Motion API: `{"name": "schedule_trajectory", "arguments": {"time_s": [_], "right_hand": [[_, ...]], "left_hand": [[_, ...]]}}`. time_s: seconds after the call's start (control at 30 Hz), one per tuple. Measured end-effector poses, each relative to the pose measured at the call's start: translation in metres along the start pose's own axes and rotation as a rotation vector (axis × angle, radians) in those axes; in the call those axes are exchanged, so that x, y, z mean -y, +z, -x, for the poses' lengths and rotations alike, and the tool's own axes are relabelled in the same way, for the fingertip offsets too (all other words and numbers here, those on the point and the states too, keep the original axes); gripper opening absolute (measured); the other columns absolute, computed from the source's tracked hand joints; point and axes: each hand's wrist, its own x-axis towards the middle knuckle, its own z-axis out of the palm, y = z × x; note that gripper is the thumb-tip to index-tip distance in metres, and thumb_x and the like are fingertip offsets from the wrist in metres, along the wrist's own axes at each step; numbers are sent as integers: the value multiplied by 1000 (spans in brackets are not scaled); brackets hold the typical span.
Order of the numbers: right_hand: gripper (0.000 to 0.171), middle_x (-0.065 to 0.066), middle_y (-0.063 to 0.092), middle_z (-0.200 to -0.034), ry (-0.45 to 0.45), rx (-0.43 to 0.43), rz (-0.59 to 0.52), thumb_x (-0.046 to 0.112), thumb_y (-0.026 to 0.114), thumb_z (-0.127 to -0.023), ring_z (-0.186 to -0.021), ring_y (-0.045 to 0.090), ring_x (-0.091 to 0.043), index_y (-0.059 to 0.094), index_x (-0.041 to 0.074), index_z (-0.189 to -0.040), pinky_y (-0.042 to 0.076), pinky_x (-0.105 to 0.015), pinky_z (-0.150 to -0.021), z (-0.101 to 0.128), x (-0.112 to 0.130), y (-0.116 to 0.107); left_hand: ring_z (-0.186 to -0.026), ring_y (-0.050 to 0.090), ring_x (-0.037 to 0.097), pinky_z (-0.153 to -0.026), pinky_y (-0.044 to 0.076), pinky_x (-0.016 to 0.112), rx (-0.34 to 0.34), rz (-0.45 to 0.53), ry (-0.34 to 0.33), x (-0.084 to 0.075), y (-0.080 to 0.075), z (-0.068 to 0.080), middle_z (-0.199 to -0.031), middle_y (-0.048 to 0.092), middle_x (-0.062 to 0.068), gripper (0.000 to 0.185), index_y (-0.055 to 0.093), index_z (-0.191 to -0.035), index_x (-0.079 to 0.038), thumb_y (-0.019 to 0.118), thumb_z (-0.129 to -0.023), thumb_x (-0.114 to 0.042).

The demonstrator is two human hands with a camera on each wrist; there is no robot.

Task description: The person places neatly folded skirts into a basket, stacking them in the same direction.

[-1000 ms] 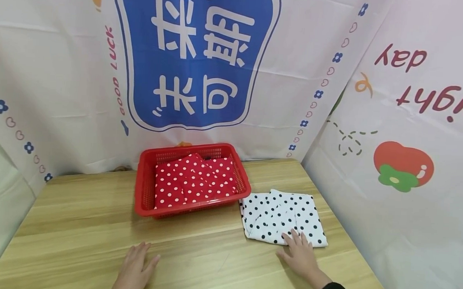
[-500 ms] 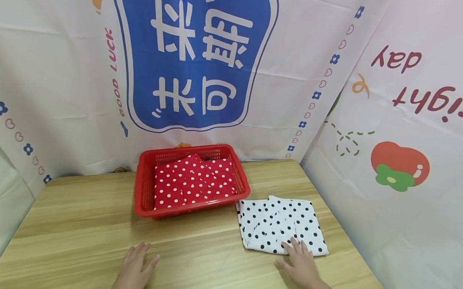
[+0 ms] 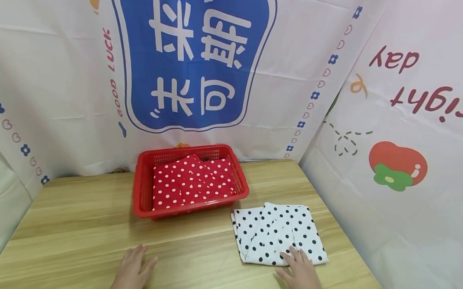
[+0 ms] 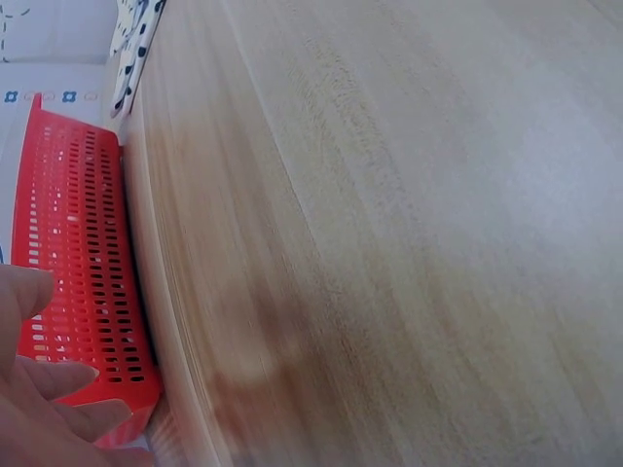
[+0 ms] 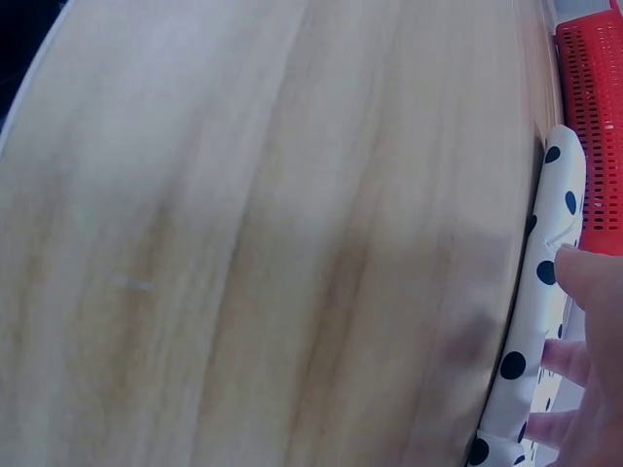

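Note:
A folded white cloth garment with black dots (image 3: pixel 276 231) lies flat on the table's right side. My right hand (image 3: pixel 299 272) rests its fingertips on the garment's near edge, fingers extended; the right wrist view shows them against the dotted fold (image 5: pixel 550 272). Farther left, my left hand (image 3: pixel 130 270) is low over the bare wood with relaxed fingers and holds nothing. Beyond it, a red plastic basket (image 3: pixel 140 186) contains a folded red garment with white dots (image 3: pixel 192 181). The left wrist view has the basket's slotted side (image 4: pixel 83 233) behind my left fingers.
The wooden table (image 3: pixel 79 224) ends at a printed white curtain (image 3: pixel 76 92) behind the basket. Another curtain panel (image 3: pixel 367 208) runs along the right edge. The basket stands near the back edge, just left of the white garment.
The white dotted garment has slid toward the near edge along with my right hand, leaving a wider gap from the basket. My left hand has stayed almost still.

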Motion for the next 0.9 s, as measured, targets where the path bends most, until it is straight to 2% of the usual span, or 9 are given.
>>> {"name": "schedule_trajectory", "arguments": {"time_s": [0.33,0.57,0.9], "right_hand": [[55,-23,49,-138,-7,-3,-17,50,65,-87,-127,37,-56,64,10,-125,29,-75,-95,5,2,-2],[54,-22,52,-136,-10,5,-6,51,66,-86,-125,41,-54,66,11,-123,31,-71,-98,11,7,-4],[55,-22,52,-136,-24,9,-21,51,67,-85,-124,42,-53,67,11,-122,31,-71,-98,11,17,0]], "left_hand": [[-132,17,61,-107,18,66,11,13,-11,2,1,2,-143,27,42,60,35,-137,19,49,-101,-28],[-130,20,62,-106,19,67,-16,-18,27,5,-1,2,-141,29,43,59,38,-135,20,50,-102,-28],[-130,20,63,-105,20,67,-16,-25,22,6,-5,2,-140,29,44,59,37,-134,21,51,-101,-26]]}}
